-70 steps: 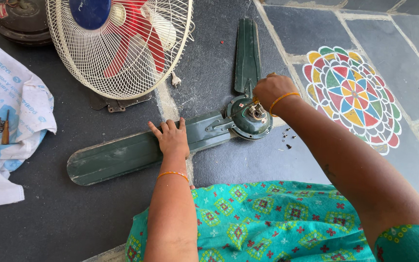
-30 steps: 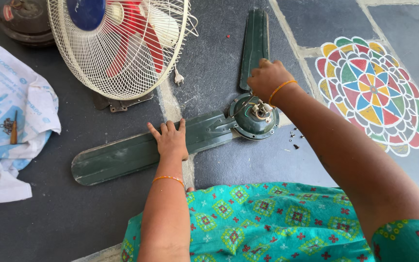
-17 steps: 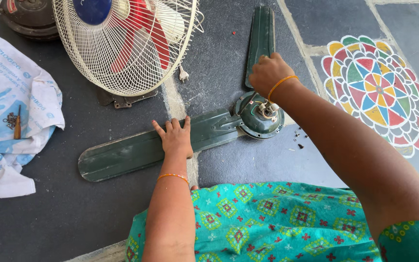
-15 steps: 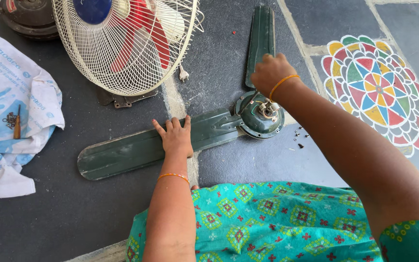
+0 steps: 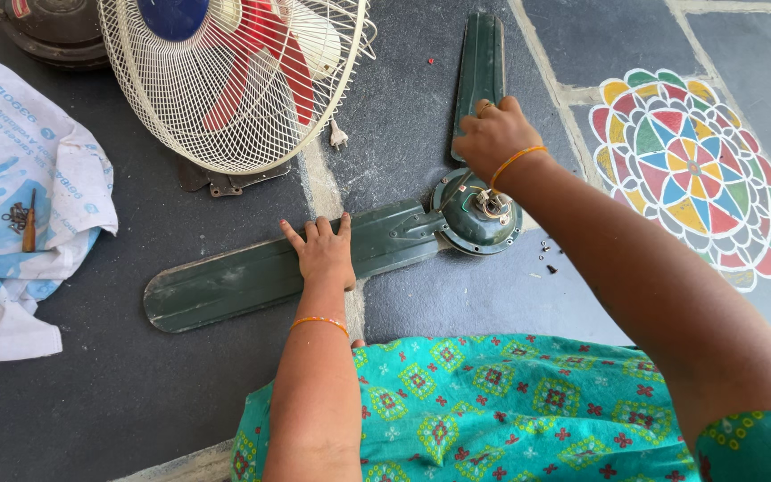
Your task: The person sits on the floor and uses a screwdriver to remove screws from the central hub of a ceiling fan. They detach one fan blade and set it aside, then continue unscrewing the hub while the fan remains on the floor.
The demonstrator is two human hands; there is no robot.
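A dark green ceiling fan lies on the stone floor, its round hub [image 5: 470,223] in the middle. My left hand [image 5: 321,253] lies flat, fingers spread, on the long blade [image 5: 225,284] that points left. My right hand [image 5: 491,134] is curled over the root of the far blade [image 5: 480,54], just beyond the hub. What its fingers grip underneath is hidden. Both wrists wear an orange bangle.
Small dark screws [image 5: 546,257] lie right of the hub. A white-caged table fan [image 5: 234,80] with red blades lies at the top left, its plug [image 5: 339,138] beside it. A white sack [image 5: 11,152] carries a wooden-handled tool [image 5: 29,230]. A coloured floor drawing [image 5: 689,170] is at the right.
My right hand has moved from over the hub up to the root of the far blade. My left hand has stayed flat on the long blade.
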